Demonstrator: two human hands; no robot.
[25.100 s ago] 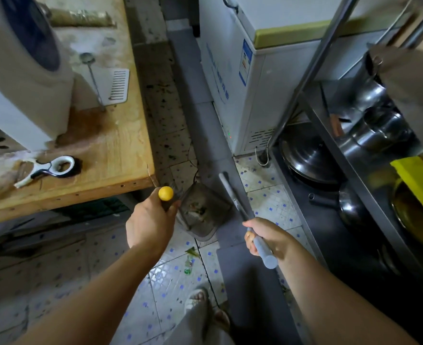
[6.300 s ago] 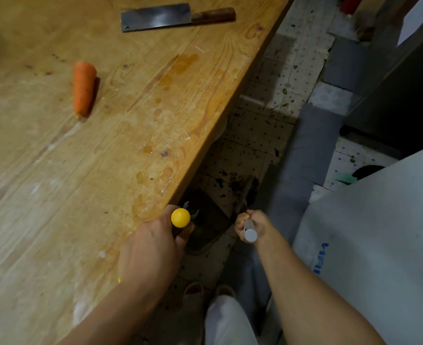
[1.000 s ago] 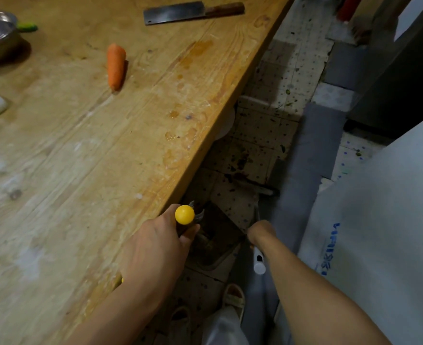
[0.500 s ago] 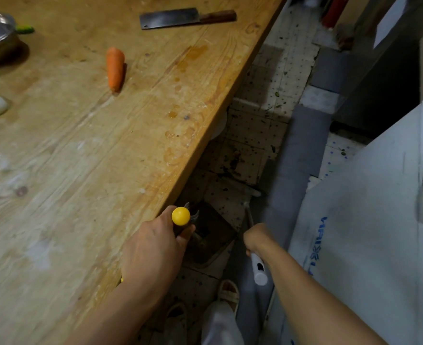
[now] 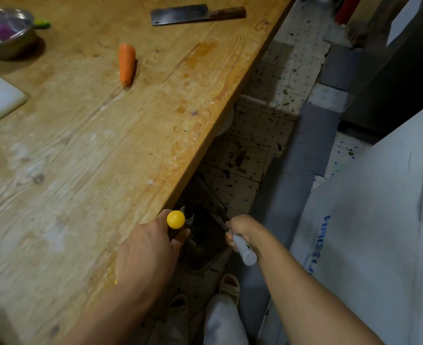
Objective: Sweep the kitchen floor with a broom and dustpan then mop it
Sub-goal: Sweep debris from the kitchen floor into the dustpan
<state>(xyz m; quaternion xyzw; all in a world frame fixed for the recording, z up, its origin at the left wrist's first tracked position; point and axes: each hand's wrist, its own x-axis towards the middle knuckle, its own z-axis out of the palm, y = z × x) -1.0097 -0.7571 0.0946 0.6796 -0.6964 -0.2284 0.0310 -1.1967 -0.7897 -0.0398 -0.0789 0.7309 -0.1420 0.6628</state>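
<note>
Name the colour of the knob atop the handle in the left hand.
Yellow knob, gripped by the left hand; head view.

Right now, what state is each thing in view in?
left hand: grips the yellow-capped handle
right hand: grips the grey-ended handle
dustpan: on the floor below the table edge, some debris inside
floor: speckled with dark debris
cleaver: flat on the table
carrot: whole, lying on the table
steel bowl: upright, something purple inside
</note>
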